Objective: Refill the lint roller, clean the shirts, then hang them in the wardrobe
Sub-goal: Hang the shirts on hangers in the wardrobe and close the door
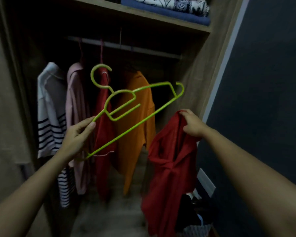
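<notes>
a: what is in your left hand (79, 132)?
b: you pinch a green hanger (132, 128) near one end with your thumb and fingers. it is tilted, hook up, in front of the open wardrobe (191, 69).
a: and your right hand (192, 124)?
b: its fingers are curled tight on the top of a red shirt (171, 168). the shirt hangs down loose, to the right of the hanger and apart from it.
a: what is inside?
b: clothes hang from the rail (143, 49): a striped top (50, 106), a pink top (75, 106), a dark red top (102, 134), an orange top (135, 134). folded cloth (169, 7) lies on the shelf (143, 14) above.
</notes>
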The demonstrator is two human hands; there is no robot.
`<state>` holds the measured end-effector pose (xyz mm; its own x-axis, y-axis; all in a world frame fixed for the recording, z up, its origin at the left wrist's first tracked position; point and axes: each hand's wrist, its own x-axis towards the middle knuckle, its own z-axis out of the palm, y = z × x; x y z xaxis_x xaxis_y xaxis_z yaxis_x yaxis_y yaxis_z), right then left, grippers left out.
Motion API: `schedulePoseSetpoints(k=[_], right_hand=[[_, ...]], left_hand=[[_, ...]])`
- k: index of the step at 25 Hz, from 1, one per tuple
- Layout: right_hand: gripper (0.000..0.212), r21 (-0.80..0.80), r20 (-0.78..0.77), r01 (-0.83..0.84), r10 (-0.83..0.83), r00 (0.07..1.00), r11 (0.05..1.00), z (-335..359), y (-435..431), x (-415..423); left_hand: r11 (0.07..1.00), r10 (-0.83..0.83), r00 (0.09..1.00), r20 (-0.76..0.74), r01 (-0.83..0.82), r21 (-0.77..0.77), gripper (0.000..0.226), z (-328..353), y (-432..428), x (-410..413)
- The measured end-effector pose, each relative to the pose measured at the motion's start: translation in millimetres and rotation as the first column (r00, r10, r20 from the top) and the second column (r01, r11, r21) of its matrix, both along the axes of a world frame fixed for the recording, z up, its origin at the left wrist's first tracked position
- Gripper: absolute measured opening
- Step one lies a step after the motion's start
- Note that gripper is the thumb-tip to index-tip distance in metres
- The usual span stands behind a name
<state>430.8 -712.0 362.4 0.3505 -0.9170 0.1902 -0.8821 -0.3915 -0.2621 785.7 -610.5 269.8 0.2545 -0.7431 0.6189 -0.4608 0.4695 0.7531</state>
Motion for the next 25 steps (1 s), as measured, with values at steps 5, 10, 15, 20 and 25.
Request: schedulePoseSetpoints(k=[5,10,15,20,25], right_hand=[[0.069,0.047,0.199,-0.121,0.109,0.974,0.992,-13,24,6],[0.071,0.096,0.146,-0.362,0.346,0.927,0.927,-11,67,37],[0.045,-0.557,-0.204,-0.355,0.290,0.935,0.751,-7,91,28],[0.040,-0.756,-0.101,-0.194,0.182,0.978,0.625,-5,97,28],[0.044,-0.777,-0.064,-0.195,0.233,0.970,0.598,11,103,29]], left_hand=[[0.993,-0.015,0.987,0.161,-0.005,0.122,0.020,-18,63,19],[0.990,-0.105,0.906,0.410,0.057,0.128,0.026,-8,68,-27],[0.978,0.113,0.926,0.359,-0.041,-0.202,0.045,-4,61,-60],[0.790,0.556,0.769,0.315,-0.371,-0.488,0.032,1,73,-107],[0.986,0.164,0.829,0.535,-0.144,-0.081,0.031,-89,90,-196]])
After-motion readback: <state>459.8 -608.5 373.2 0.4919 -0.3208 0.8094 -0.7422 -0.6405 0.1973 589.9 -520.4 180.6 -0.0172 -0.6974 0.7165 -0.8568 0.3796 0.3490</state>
